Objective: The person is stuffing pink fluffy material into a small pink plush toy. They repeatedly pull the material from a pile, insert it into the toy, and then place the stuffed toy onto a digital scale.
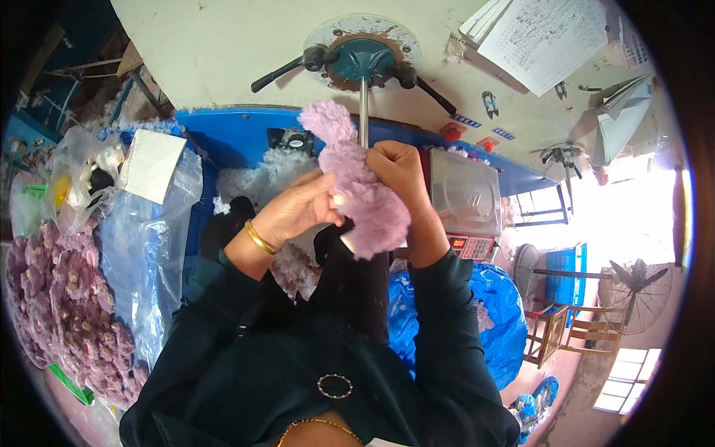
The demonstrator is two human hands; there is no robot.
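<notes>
A fluffy mauve plush toy piece [372, 212] hangs in front of me at the lower end of a thin metal pipe [364, 112]. The pipe comes out of a round green machine fitting [363, 61] with two black handles. My right hand [398, 173] is closed around the plush's right side, just beside the pipe's end. From the left, my left hand [298, 208] grips the plush's edge, its fingers bent and partly hidden by the fur. A small pale spot shows on the plush beside those fingers. Whether the pipe's tip is inside the plush, I cannot tell.
White stuffing fibre [272, 175] lies in a blue bin [223, 141] below the machine. At left is a heap of mauve plush pieces [63, 298] beside clear plastic bags [149, 223]. To the right are a scale [468, 197], a blue bag [495, 320] and a fan [631, 294].
</notes>
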